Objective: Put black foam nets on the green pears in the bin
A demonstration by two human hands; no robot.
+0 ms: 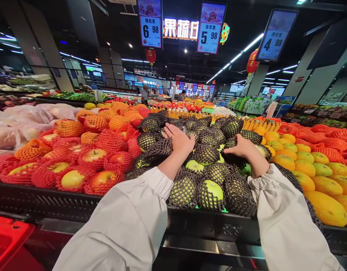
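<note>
- Step in hand: sorting green apples [211,190], black-netted, heaped mid-bin.
- Left hand [180,141]: open, palm flat on the heap.
- Right hand [242,147]: fingers curled over one netted apple; grip unconfirmed.
- Next move likely requires a firm single-fruit grasp.

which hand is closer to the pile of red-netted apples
Left. The left hand rests on the black-netted green apples just beside the red-netted apples. The right hand lies farther off, toward the yellow fruit on the other side.
</note>
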